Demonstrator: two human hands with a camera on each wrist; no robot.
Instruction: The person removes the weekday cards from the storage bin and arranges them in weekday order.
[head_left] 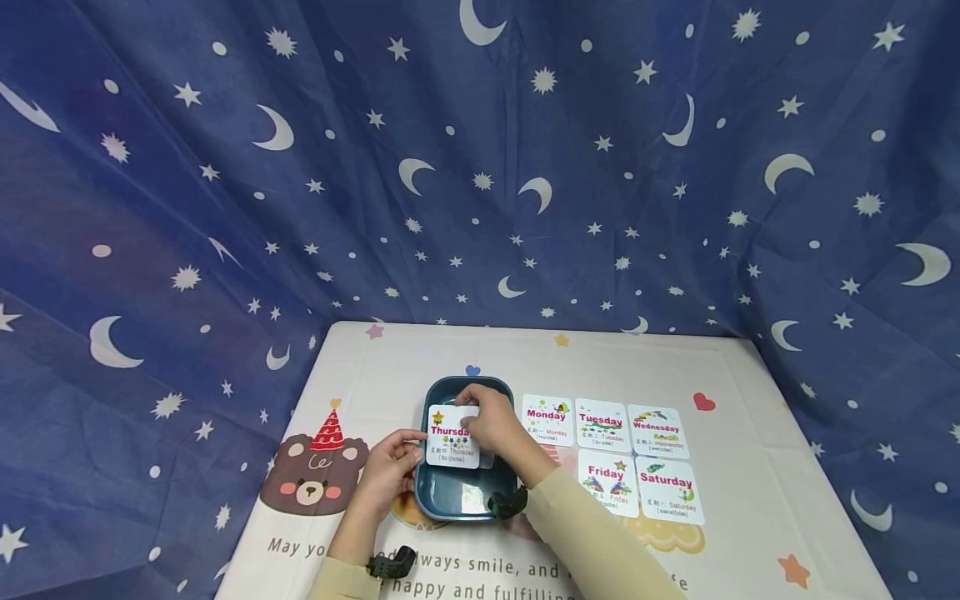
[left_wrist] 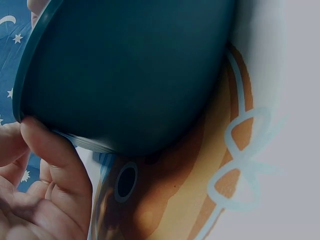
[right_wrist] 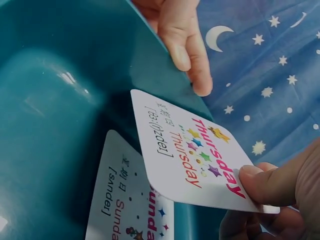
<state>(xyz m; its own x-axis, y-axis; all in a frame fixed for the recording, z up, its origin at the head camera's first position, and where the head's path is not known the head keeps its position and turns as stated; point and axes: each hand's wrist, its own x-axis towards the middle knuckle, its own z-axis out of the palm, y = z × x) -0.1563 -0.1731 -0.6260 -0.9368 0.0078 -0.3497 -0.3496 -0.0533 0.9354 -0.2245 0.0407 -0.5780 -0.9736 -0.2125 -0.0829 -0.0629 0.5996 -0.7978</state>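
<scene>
My right hand pinches the Thursday card by its edge between thumb and fingers, above a dark teal tray. The card is tilted in the right wrist view and stands clear of the tray floor. Below it, a Sunday card lies inside the tray, mostly covered in the head view. My left hand holds the tray's left rim, with the thumb against the edge in the left wrist view.
Right of the tray, Monday, Tuesday and Wednesday cards form a row. Friday and Saturday cards lie below, Friday partly behind the right sleeve. A printed cloth covers the table; a blue curtain hangs behind.
</scene>
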